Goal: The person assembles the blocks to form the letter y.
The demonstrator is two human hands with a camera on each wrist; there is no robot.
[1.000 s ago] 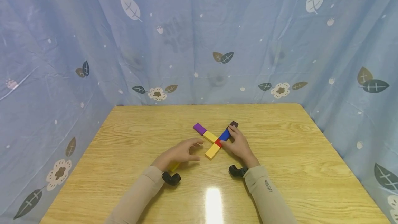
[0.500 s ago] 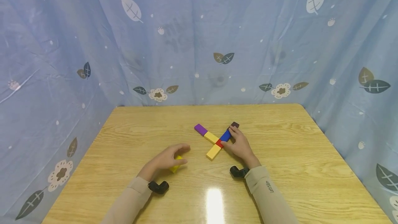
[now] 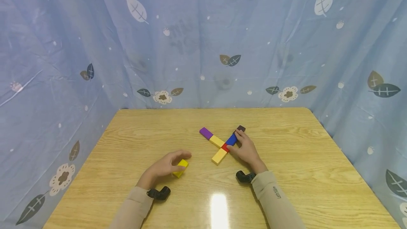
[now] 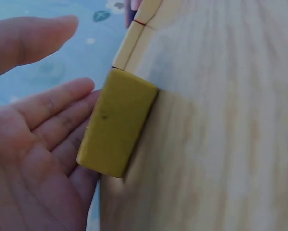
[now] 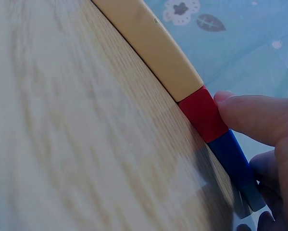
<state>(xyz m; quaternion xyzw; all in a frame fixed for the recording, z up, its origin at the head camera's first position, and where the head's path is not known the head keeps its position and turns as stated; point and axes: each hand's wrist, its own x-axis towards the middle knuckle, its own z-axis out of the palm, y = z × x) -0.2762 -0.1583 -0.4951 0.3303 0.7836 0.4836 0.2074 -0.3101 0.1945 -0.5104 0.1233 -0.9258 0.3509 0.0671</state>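
My left hand (image 3: 165, 164) reaches round a bright yellow block (image 4: 117, 122) lying on the table, its thumb crossing over the block in the head view. In the left wrist view the fingers are extended beside it, thumb apart. My right hand (image 3: 247, 150) rests along a slanted row of blocks. Its thumb touches the red block (image 5: 205, 114), and its fingertips lie at the blue block (image 3: 231, 139) and the dark brown block (image 3: 241, 128). A pale yellow block (image 3: 219, 156) ends the row at the near side. Another pale yellow block (image 3: 217, 141) and a purple block (image 3: 206, 133) branch off to the left.
The wooden table (image 3: 286, 186) has a bright glare patch near its front. A blue patterned curtain (image 3: 197, 38) encloses its back and sides. Black wrist cameras sit on both wrists.
The left hand has moved left and toward the front, away from the row, to the bright yellow block, which now shows between thumb and fingers. The right hand stays at the row.
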